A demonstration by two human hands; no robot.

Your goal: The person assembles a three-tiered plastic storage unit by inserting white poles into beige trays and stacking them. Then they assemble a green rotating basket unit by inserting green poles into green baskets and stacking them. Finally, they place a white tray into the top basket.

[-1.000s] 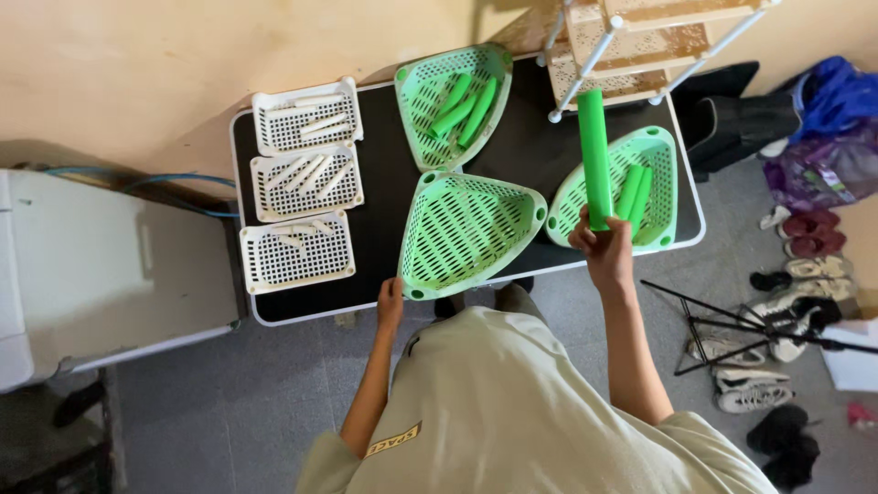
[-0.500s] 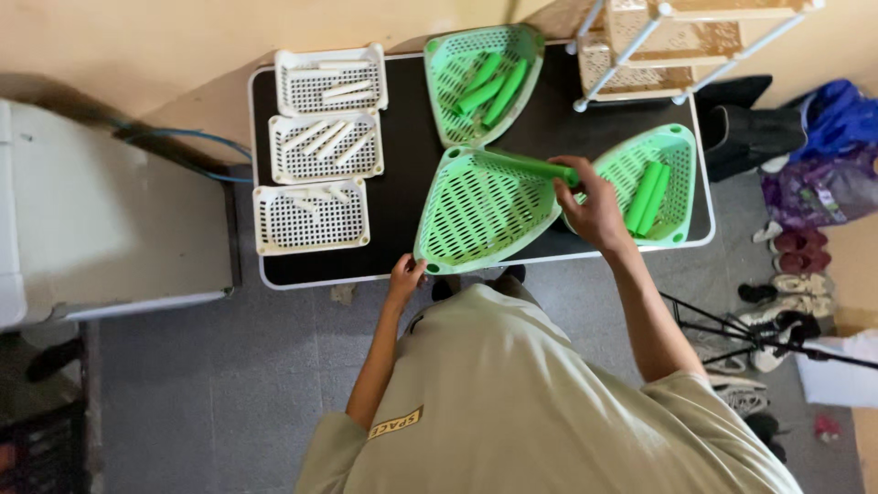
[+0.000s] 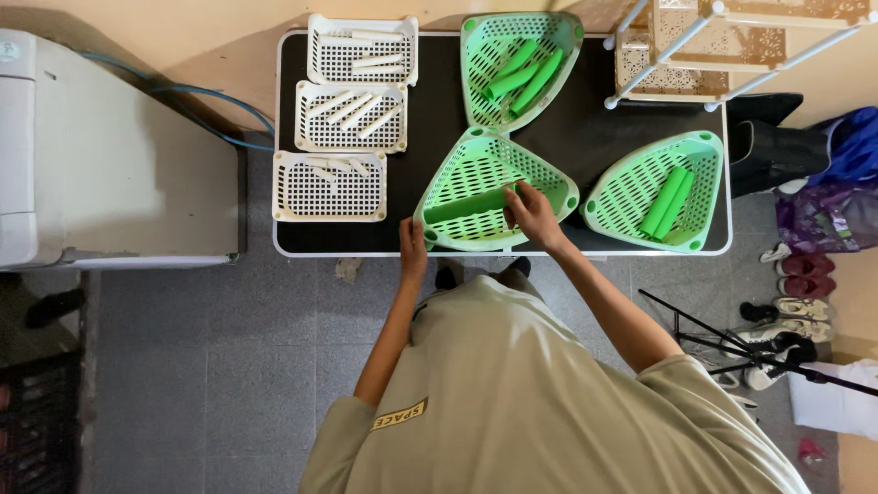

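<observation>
My right hand grips a green tube that lies across the near green triangular basket. My left hand rests on that basket's near left corner at the table edge. A second green basket to the right holds two green tubes. A third green basket at the back holds three green tubes.
The black table also carries three white perforated trays with white tubes on its left side. A white shelf frame stands at the back right. A white appliance sits left of the table. Shoes and a black tripod lie on the floor at right.
My right hand brought the green tube down from upright over the right basket, leftward into the near basket, where it lies flat. My left hand stayed at the table's front edge.
</observation>
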